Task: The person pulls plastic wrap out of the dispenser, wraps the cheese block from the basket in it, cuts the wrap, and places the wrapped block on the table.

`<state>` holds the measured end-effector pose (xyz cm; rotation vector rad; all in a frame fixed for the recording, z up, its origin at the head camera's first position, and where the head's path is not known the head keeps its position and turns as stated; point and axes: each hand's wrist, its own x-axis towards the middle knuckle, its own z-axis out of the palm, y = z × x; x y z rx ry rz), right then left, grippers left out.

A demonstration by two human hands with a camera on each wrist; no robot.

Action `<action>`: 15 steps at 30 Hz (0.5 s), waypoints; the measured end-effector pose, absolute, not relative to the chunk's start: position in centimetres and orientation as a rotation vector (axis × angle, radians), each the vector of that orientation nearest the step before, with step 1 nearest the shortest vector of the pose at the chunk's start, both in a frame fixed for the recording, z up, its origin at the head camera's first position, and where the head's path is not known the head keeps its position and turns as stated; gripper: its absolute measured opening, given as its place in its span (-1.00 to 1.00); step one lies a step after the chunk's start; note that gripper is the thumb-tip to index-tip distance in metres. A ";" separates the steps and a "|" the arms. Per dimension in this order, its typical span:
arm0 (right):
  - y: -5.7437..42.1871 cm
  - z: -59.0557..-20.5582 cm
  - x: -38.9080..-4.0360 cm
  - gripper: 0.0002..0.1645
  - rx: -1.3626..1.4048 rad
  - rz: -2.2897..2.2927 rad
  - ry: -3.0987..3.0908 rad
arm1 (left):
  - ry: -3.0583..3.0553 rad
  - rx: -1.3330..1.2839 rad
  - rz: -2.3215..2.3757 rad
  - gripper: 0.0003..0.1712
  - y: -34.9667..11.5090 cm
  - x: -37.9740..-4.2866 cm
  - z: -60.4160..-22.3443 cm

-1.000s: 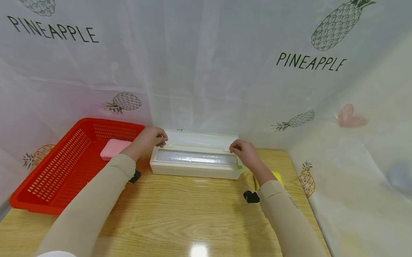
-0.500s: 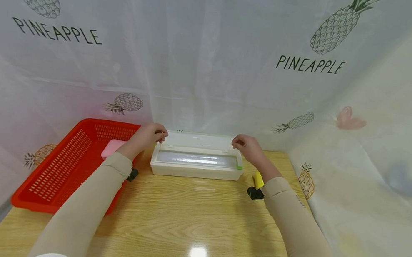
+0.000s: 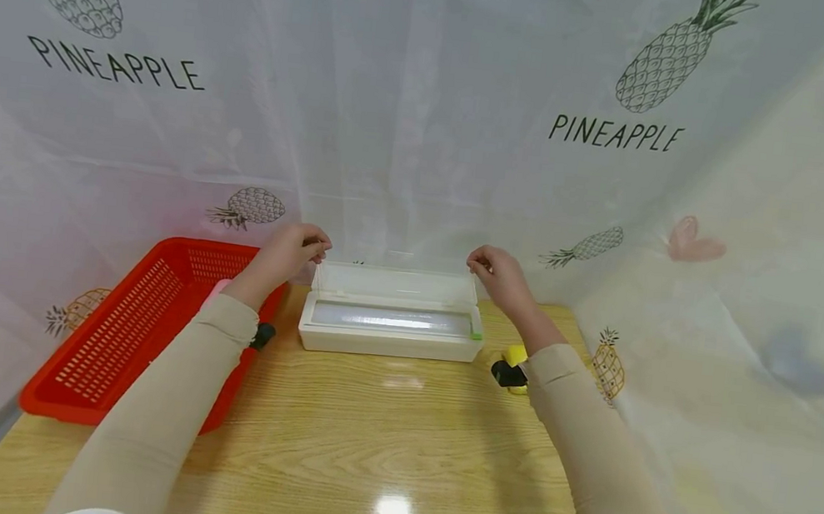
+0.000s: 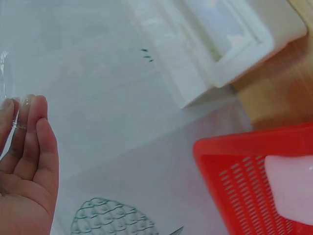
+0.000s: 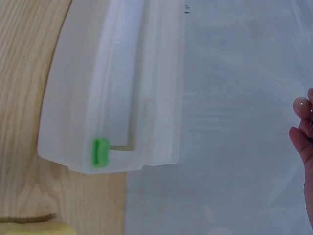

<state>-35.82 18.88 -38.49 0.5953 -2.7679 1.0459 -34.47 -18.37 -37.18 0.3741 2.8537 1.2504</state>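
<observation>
A white cling film dispenser (image 3: 389, 344) stands on the table with its lid (image 3: 396, 285) raised at the back; the roll shows through the long opening. A green slide cutter (image 5: 100, 152) sits at its right end. Above the lid's left corner, my left hand (image 3: 287, 259) pinches an edge of clear cling film (image 4: 4, 73) between thumb and fingers. My right hand (image 3: 503, 285) pinches the film above the right corner, its fingertips partly cut off in the right wrist view. The film between both hands is almost invisible in the head view.
A red plastic basket (image 3: 82, 413) stands on the left, with a pink block (image 4: 293, 188) inside. A yellow object (image 3: 515, 354) lies on the right, partly hidden by the right wrist camera. Pineapple-print sheeting (image 3: 411, 123) hangs behind the wooden table (image 3: 331, 450).
Both hands have risen from the dispenser's lid area to above the lid's top edge, still pinching. The dispenser has stayed in place.
</observation>
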 end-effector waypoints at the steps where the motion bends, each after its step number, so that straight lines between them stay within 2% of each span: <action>1: 18.8 -38.1 -35.8 -0.79 0.595 1.042 -2.767 | 2.865 0.375 1.252 -0.77 -18.4 -34.4 -36.9; 15: 18.1 -32.7 -35.7 -0.77 0.576 0.967 -2.718 | 2.967 0.388 1.273 -0.72 -18.9 -34.0 -32.4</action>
